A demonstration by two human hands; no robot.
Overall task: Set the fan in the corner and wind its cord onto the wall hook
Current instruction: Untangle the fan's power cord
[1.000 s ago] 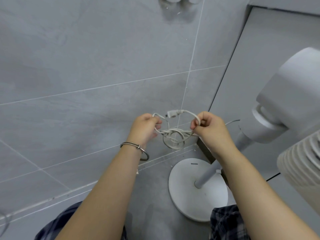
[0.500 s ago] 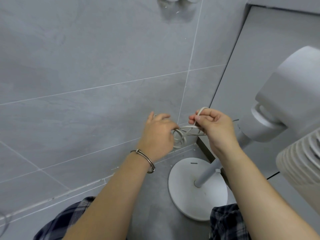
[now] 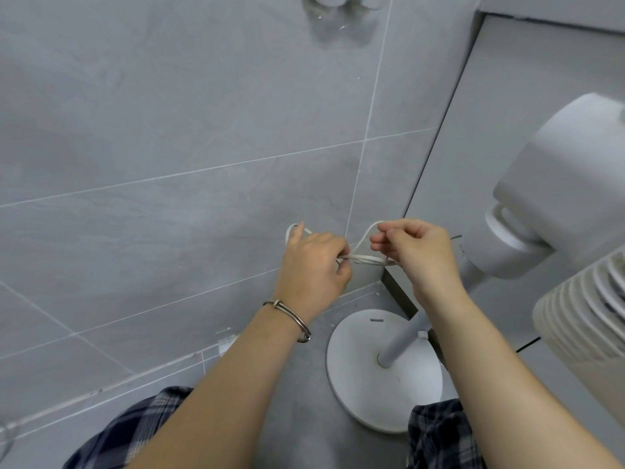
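1. Grey stone-look tiles cover the wall [image 3: 169,130], and the grey floor [image 3: 297,411] lies below it. A plain grey panel [image 3: 473,130] meets the wall on the right and makes a corner.
2. The white pedestal fan [image 3: 558,184] stands in this corner. Its round flat base [image 3: 365,384] is on the floor, its slim pole [image 3: 402,336] goes up toward the smooth head, and its ribbed grille [image 3: 585,316] is at the right edge.
3. The thin white power cord [image 3: 363,257] is in the air between both hands, in front of the wall and above the base. Several strands run together from one hand to the other.
4. The left hand [image 3: 311,269] has a silver metal bracelet [image 3: 291,316] on the wrist. Its fingers are curled around one end of the bundle; the forefinger [image 3: 299,233] points up, and a loop of cord goes around it.
5. The right hand [image 3: 419,252] grasps the other end. Thumb and forefinger pinch a strand that arches upward, and the other fingers [image 3: 380,247] are bent around the bundle.
6. The pale wall hook [image 3: 338,5] is blurred at the top edge, well above the cord and the hands.
7. Dark checked trousers [image 3: 135,431] show at the bottom.
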